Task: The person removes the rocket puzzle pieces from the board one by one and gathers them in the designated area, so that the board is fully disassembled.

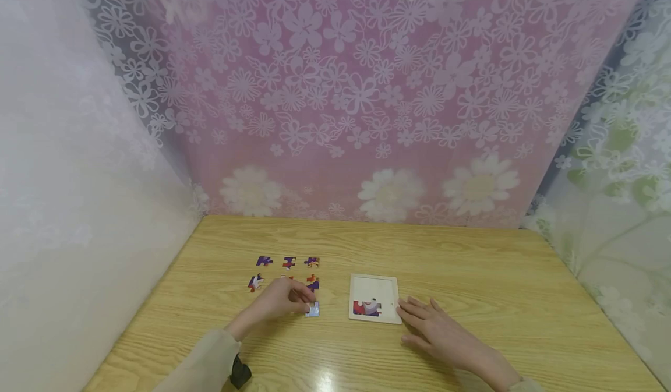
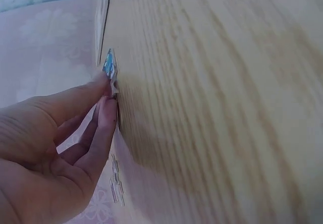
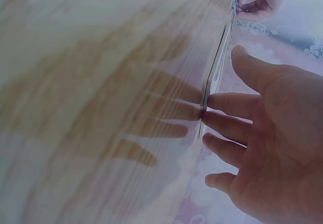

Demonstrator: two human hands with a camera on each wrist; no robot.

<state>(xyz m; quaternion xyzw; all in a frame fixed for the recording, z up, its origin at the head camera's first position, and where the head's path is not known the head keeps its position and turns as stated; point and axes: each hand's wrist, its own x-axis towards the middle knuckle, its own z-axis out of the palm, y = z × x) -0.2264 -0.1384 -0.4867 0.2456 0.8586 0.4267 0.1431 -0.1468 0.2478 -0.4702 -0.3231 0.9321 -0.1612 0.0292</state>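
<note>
My left hand pinches a light-blue jigsaw piece between thumb and fingers, low over the wooden table. In the left wrist view the blue piece shows edge-on at the fingertips. To its right lies a shallow, pale puzzle tray with joined red, white and purple pieces in its lower left part. My right hand is spread, palm down, with fingertips at the tray's right edge. The right wrist view shows its straight fingers against the tray's side.
Behind my left hand several loose jigsaw pieces lie in two rows, among them a purple piece and an orange-and-purple piece. One is partly hidden by the hand. A pink floral curtain borders the table's far edge.
</note>
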